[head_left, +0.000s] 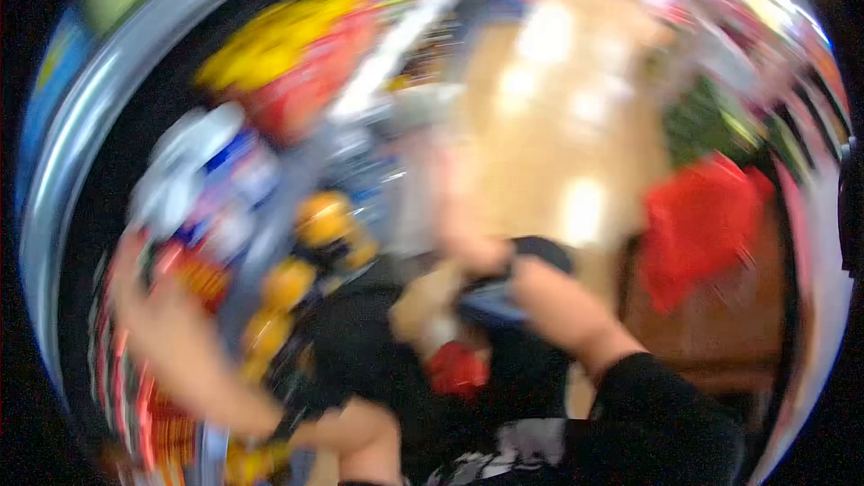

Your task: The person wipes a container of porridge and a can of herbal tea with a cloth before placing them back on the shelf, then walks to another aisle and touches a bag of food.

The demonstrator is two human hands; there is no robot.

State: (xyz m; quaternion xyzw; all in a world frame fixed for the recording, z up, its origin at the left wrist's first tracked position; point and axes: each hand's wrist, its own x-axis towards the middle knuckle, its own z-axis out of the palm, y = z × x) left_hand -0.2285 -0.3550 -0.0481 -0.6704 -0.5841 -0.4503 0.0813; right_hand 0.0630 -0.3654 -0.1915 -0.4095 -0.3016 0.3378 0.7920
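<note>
Strong motion blur runs through the head view. My left arm, with a dark band at the wrist, stretches up the left side. My left hand [139,274] is at a white-and-blue package [220,171], just above red-and-yellow packs [198,279]; its fingers are smeared. My right hand [481,247] extends from a black sleeve in front of my body, beside a dark object [544,254] and above a blue-grey surface [495,300]. What it holds, if anything, I cannot tell. Below it show a tan shape [423,306] and a red item [459,369].
Yellow-orange round-looking items [324,219] line the display between my arms. A yellow-and-red package [297,54] lies farther up. Shiny wooden-toned floor [567,117] stretches ahead. At right, a bright red bag-like item [702,225] rests against a brown box-like surface [711,342].
</note>
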